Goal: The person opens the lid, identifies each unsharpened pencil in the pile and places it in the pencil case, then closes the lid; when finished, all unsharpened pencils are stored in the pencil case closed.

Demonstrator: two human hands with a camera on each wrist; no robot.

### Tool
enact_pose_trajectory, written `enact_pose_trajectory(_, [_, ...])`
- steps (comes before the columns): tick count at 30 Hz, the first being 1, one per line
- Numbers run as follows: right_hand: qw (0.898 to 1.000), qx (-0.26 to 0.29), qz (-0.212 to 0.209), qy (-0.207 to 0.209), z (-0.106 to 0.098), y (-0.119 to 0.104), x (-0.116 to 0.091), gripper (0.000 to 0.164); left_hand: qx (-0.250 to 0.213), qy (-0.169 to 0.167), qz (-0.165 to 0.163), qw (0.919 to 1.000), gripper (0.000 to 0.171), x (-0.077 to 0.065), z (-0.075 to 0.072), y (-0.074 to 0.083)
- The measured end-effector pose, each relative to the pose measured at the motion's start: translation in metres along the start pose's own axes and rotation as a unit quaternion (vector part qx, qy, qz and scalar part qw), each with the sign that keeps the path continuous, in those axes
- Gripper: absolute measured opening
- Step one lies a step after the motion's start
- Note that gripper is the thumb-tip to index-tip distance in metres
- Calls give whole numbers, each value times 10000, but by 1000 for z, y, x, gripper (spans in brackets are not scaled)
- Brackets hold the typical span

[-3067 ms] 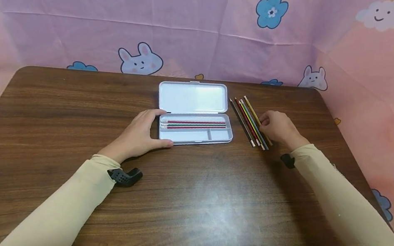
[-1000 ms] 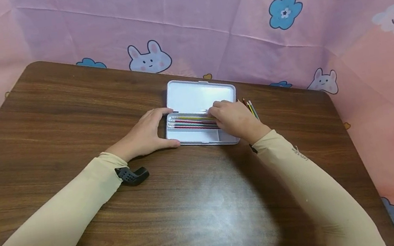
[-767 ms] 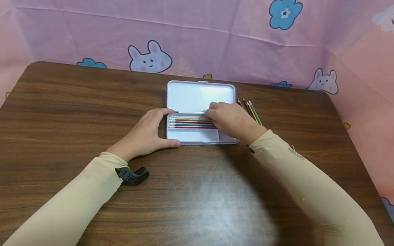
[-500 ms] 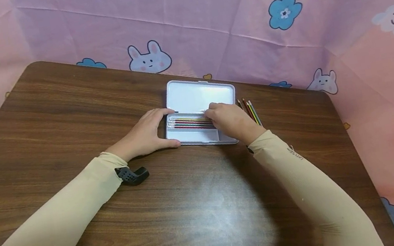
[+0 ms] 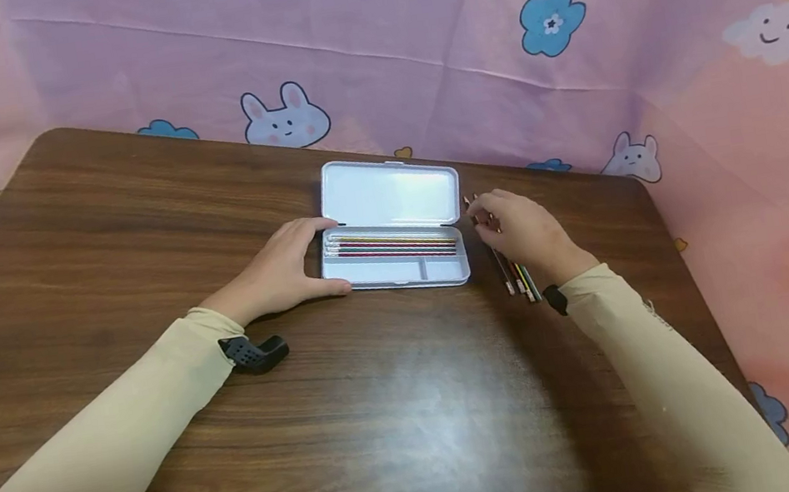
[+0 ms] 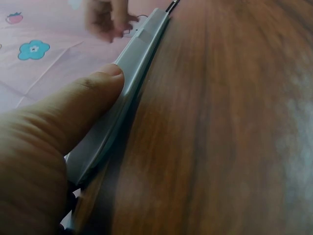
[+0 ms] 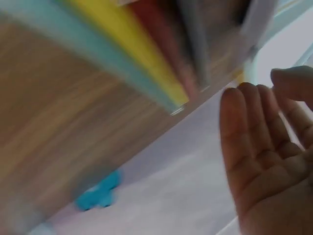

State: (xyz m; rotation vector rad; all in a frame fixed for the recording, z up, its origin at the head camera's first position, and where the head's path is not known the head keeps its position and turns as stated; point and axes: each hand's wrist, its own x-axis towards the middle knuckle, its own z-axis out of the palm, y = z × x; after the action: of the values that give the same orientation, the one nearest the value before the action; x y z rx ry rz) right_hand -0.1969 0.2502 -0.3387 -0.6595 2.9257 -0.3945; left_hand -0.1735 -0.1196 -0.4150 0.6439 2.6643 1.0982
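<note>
A white pencil case (image 5: 377, 273) lies with its lid (image 5: 389, 192) raised. Several pencils (image 5: 394, 244), a yellow one at the back, lie side by side in its long rear compartment. My left hand (image 5: 270, 273) grips the case's left end, thumb along the near wall and fingers at the hinge side; the left wrist view shows the thumb pressed on that wall (image 6: 133, 68). My right hand (image 5: 533, 235) hovers over several loose pencils (image 5: 525, 285) to the right of the case and partly hides them. Its fingers are loosely bent and hold nothing; the right wrist view shows a bare palm (image 7: 269, 166).
The case stands on a brown wood-grain table (image 5: 314, 425), near its far edge. A pink and purple cloth (image 5: 383, 54) with cartoon prints hangs behind and to the right. The case's front compartments hold nothing.
About three seconds ago my right hand was at the yellow pencil on the table. It laid that pencil in the case, let go and moved right to the loose pencils. My left hand stayed.
</note>
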Motion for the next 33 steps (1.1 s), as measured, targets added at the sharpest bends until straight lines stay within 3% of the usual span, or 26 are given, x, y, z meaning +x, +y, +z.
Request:
enact_pose_trajectory(7, [9857, 1076, 1239, -378, -4, 54, -33, 31, 27, -14, -70, 10000, 103, 0, -1, 0])
enact_pose_trajectory(14, [9627, 1937, 1764, -679, 5, 60, -49, 32, 27, -23, -6, 10000, 103, 1, -2, 0])
enact_pose_trajectory(22, [9563, 2035, 1970, -730, 7, 54, -48, 33, 49, -13, 45, 10000, 102, 2, -1, 0])
enact_pose_trajectory(33, [9586, 1706, 2184, -660, 9, 48, -46, 30, 40, -6, 60, 10000, 102, 2, -1, 0])
